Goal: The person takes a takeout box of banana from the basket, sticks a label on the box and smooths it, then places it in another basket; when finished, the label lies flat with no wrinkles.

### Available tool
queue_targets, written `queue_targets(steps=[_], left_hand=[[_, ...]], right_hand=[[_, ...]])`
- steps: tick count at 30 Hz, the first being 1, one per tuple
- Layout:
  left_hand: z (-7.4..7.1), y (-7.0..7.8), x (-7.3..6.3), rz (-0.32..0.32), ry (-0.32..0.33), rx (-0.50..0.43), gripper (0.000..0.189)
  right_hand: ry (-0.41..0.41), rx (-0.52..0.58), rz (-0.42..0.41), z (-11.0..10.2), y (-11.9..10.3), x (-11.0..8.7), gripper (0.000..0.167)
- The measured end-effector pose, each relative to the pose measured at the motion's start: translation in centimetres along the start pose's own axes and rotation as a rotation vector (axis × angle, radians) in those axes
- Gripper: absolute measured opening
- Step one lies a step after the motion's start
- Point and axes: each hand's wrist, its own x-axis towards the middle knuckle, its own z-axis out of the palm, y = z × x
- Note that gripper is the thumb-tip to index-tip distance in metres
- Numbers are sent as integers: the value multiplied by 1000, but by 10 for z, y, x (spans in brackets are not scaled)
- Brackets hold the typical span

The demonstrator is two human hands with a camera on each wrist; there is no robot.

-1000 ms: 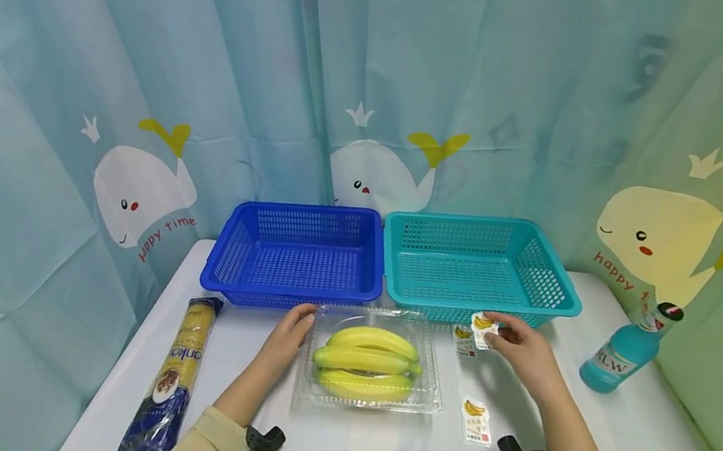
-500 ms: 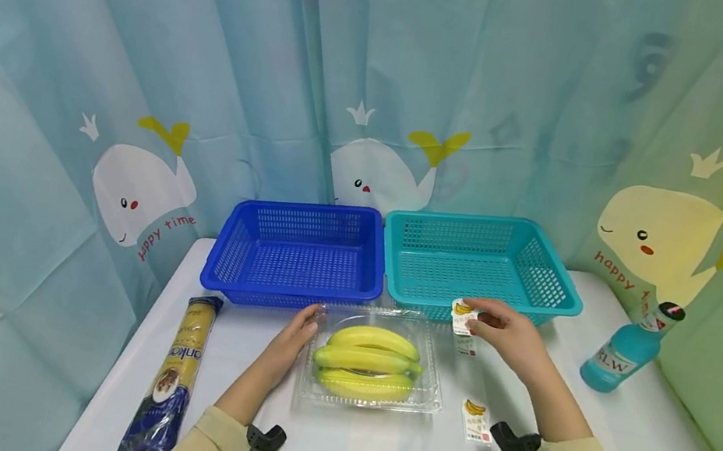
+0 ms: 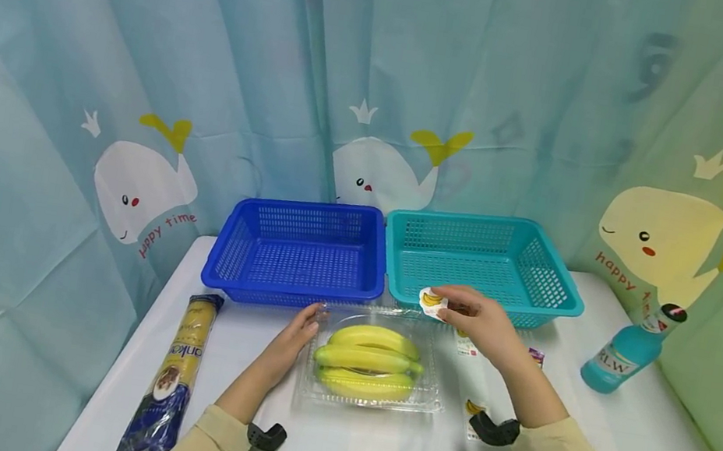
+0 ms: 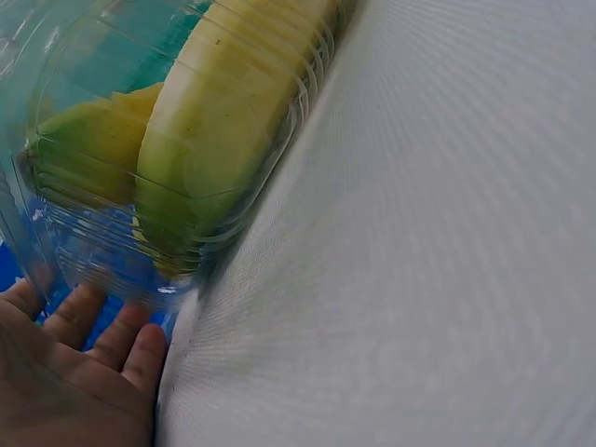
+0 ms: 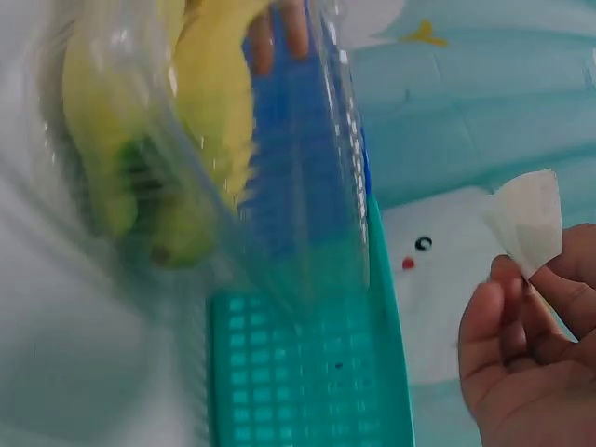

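A clear plastic clamshell box (image 3: 427,394) with several yellow bananas (image 3: 369,358) inside stands at the middle of the table, lid down. My left hand (image 3: 287,344) rests against its left side; in the left wrist view that hand's (image 4: 88,363) fingers lie fairly straight along the plastic. My right hand (image 3: 477,323) pinches a white banana sticker (image 3: 432,303) between thumb and forefinger, above the box's far right corner. In the right wrist view the sticker (image 5: 531,219) shows its pale back, slightly curved. Under my right arm lie more banana stickers (image 3: 466,346), partly hidden.
Behind the box stand a blue basket (image 3: 293,301) and a teal basket (image 3: 483,312), side by side. A pasta packet (image 3: 172,377) lies at the left, and a bottle of blue drink (image 3: 626,350) stands at the right. A small purple item (image 3: 535,356) shows beside my right arm.
My right hand has carried the sticker leftward, from beside the box to over its far right corner. The purple item has come into sight. My left hand and the box stay put.
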Motion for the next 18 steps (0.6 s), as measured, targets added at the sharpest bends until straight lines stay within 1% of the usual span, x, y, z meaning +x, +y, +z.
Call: queue_targets(steps=[3, 7, 12, 18], left_hand=[[-1, -1, 1, 6, -6, 7, 59], [-1, -2, 2, -8, -8, 19, 59], [0, -1, 1, -2, -8, 24, 60], [1, 0, 1, 1, -3, 20, 59]], right_hand=[[-20, 14, -21, 8, -5, 3, 40], [-44, 40, -39, 21, -11, 5, 37], [-85, 71, -38, 39, -18, 6, 35], [-124, 68, 8, 57, -24, 6, 33]])
